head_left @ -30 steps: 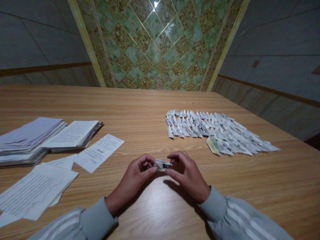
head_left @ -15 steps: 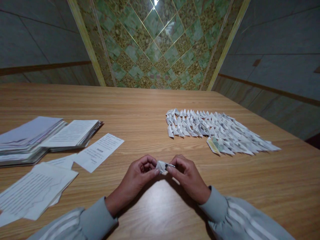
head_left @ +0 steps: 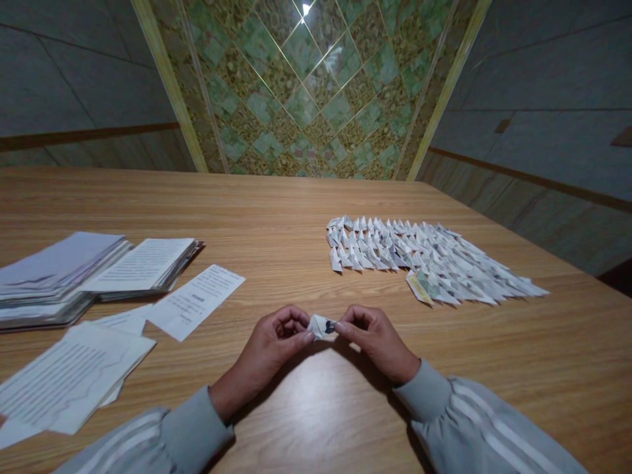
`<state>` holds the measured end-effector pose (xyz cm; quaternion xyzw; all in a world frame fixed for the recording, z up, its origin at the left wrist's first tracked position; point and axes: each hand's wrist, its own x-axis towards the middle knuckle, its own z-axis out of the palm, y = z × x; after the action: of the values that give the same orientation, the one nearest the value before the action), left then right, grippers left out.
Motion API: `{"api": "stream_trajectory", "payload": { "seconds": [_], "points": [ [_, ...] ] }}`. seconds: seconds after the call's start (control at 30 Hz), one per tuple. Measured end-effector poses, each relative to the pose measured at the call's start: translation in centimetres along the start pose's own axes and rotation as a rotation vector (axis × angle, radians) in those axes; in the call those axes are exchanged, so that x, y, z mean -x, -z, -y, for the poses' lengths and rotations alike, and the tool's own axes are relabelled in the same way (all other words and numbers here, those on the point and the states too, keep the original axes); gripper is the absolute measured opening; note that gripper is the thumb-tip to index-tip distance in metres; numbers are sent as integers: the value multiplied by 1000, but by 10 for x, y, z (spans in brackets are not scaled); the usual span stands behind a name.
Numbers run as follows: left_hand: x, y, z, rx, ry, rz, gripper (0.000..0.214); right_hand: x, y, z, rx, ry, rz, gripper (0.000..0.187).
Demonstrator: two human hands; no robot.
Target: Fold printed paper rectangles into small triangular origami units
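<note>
While both hands pinch it, left hand and right hand hold the paper piece just above the desk, fingers pressed on opposite ends, likely creasing it.

left hand and right hand meet fingertip to fingertip, both pinched.

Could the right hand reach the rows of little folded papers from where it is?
Probably yes. The right hand now pinches a small folded paper together with the left hand, but only bare table lies between it and the rows of folded pieces.
</note>
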<state>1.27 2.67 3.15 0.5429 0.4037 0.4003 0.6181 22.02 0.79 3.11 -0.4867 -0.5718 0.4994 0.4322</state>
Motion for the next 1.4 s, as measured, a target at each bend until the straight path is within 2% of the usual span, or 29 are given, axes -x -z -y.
{"api": "stream_trajectory", "payload": {
  "seconds": [0.17,0.33,0.53,0.73,1.0,1.13,1.27,1.4],
  "points": [
    [-1,2,2,2,8,26,26,2,-1,1,-38,11,15,43],
    [0,1,5,41,84,129,33,2,-4,2,-53,20,6,46],
    [3,-4,2,160,153,87,44,6,-12,5,-40,39,27,44],
    [4,-7,1,12,151,171,37,10,-18,4,-4,37,31,40],
    [6,-9,1,45,123,162,39,6,-16,3,-214,-22,147,47],
    [7,-11,1,24,174,135,40,6,-13,5,-120,8,148,45],
    [9,-12,5,-38,140,180,37,9,-12,6,102,94,156,40],
    [9,-10,6,-36,141,241,31,8,-11,3,102,105,166,42]
  ]
}}
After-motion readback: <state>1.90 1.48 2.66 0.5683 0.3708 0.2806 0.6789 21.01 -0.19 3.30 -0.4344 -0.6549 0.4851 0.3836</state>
